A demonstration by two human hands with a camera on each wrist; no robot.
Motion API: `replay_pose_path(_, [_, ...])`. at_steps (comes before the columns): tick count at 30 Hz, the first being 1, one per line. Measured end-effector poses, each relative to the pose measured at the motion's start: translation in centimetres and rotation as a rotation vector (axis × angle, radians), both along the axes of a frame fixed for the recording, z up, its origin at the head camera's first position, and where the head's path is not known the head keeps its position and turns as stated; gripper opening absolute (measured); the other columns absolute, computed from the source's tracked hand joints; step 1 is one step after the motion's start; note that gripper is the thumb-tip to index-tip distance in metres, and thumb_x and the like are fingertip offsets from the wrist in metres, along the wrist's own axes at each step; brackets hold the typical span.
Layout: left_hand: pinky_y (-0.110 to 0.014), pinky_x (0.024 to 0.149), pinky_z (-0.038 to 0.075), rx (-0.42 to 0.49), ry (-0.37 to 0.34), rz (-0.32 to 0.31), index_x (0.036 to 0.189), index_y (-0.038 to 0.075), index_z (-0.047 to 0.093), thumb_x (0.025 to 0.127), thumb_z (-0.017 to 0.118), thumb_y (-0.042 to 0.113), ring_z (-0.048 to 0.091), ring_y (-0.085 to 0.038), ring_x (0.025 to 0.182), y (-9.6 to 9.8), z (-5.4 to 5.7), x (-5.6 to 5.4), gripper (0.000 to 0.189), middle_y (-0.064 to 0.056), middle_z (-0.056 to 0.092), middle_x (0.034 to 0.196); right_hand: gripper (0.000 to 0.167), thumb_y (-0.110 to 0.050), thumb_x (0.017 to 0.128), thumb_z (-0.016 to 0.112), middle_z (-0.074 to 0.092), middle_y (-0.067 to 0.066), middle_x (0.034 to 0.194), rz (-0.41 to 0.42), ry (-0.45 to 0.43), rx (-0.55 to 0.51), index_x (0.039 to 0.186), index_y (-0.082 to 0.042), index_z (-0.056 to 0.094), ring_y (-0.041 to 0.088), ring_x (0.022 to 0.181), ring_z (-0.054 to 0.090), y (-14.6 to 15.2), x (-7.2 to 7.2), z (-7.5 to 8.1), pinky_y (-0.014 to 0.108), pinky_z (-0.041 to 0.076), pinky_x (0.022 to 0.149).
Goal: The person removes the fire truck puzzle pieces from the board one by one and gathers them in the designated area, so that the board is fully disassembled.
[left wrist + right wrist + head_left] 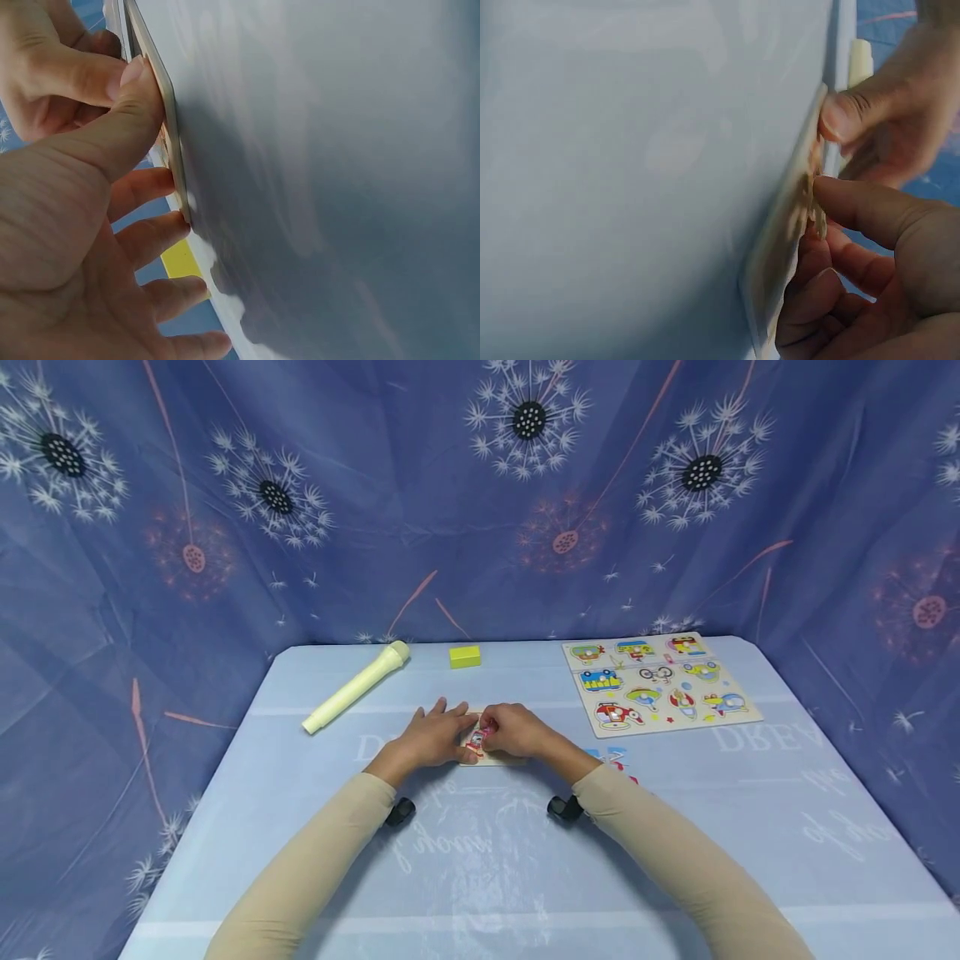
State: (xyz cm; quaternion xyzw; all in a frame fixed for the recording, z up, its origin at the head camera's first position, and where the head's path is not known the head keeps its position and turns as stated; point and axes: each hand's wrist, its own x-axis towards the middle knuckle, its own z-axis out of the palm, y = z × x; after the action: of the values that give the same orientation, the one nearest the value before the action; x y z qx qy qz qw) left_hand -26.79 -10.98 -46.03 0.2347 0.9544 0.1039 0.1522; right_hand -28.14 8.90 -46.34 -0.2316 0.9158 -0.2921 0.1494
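Note:
A small wooden puzzle board [501, 760] lies near the middle of the table, partly covered by both hands. On it is a red and pink puzzle piece [477, 741]. My left hand [433, 737] steadies the board from its left side, fingers spread. In the left wrist view, the thumb [135, 112] rests on the board's near edge. My right hand [517, 730] pinches the piece between thumb and index finger. The right wrist view shows the thin edge of that piece [820, 225] at the fingertips, against the board [772, 270]; its printed face is hidden there.
A larger wooden vehicle puzzle board [660, 685] lies at the back right. At the back are a yellow block [465, 657] and a pale yellow microphone-shaped object [356, 687]. Red and blue shapes [617, 756] show beside the right forearm. A patterned blue curtain [420, 527] hangs behind the table.

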Motion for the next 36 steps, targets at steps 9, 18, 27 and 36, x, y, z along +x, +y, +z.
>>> replay_pose_path(9, [-0.07, 0.116, 0.021, -0.043, 0.016, -0.021, 0.157, 0.019, 0.044, 0.088, 0.074, 0.053, 0.019, -0.046, 0.153, 0.1, 0.0, 0.1, 0.082, -0.009, 0.029, 0.167, 0.02, -0.01, 0.086, 0.075, 0.059, 0.0, 0.082, 0.006, -0.038, -0.029, 0.105, -0.008, 0.069, 0.014, 0.073, 0.053, 7.5, 2.2, 1.3, 0.03, 0.045, 0.066])
replay_pose_path(18, [-0.069, 0.116, 0.022, -0.051, 0.028, -0.026, 0.157, 0.017, 0.044, 0.089, 0.074, 0.051, 0.022, -0.046, 0.152, 0.0, -0.1, 0.2, 0.082, -0.01, 0.029, 0.167, 0.02, -0.009, 0.085, 0.078, 0.058, -0.004, 0.082, 0.039, -0.086, 0.054, 0.101, -0.014, 0.069, 0.013, 0.077, 0.052, 11.7, 6.5, 0.2, 0.03, 0.044, 0.07])
replay_pose_path(27, [-0.071, 0.116, 0.021, -0.038, 0.025, -0.033, 0.157, 0.016, 0.043, 0.089, 0.073, 0.051, 0.019, -0.044, 0.153, 0.1, 0.1, 0.3, 0.082, -0.011, 0.029, 0.167, 0.023, -0.009, 0.083, 0.082, 0.059, 0.0, 0.087, -0.062, -0.045, -0.012, 0.102, -0.012, 0.07, 0.016, 0.081, 0.052, 11.5, 6.7, 0.7, 0.033, 0.045, 0.071])
replay_pose_path(36, [-0.07, 0.117, 0.019, -0.063, 0.01, -0.033, 0.158, 0.018, 0.042, 0.089, 0.073, 0.054, 0.015, -0.044, 0.155, 0.2, 0.3, 0.2, 0.084, -0.009, 0.027, 0.168, 0.043, -0.018, 0.089, 0.078, 0.065, 0.009, 0.111, 0.013, 0.009, -0.047, 0.129, -0.005, 0.067, 0.022, 0.098, 0.06, 4.8, 3.7, 1.5, 0.039, 0.051, 0.084])
